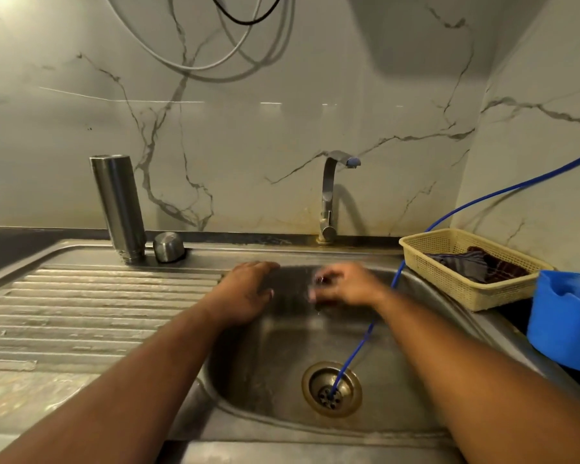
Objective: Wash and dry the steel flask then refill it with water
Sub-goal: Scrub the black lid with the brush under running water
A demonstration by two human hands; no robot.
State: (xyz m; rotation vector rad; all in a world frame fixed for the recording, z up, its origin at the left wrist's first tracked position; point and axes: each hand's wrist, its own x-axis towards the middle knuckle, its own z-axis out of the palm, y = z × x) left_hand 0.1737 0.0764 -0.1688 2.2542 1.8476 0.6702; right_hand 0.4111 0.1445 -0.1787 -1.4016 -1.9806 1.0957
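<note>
The steel flask (118, 205) stands upside down, mouth down, on the back of the drainboard at the left. Its steel cap (168, 246) lies just to its right. Both of my hands are over the sink basin (272, 356), well to the right of the flask. My left hand (248, 289) is palm down with relaxed fingers and holds nothing. My right hand (344, 284) is blurred by motion, with its fingers hanging loosely curled and nothing visible in them. The tap (330, 195) stands behind the basin, and no water runs from it.
A thin blue tube (362, 339) runs from the right wall down into the drain (331, 389). A beige plastic basket (462, 283) with a dark cloth (476, 264) sits right of the sink. A blue container (565, 323) stands at the right edge. The ribbed drainboard (91, 313) lies left.
</note>
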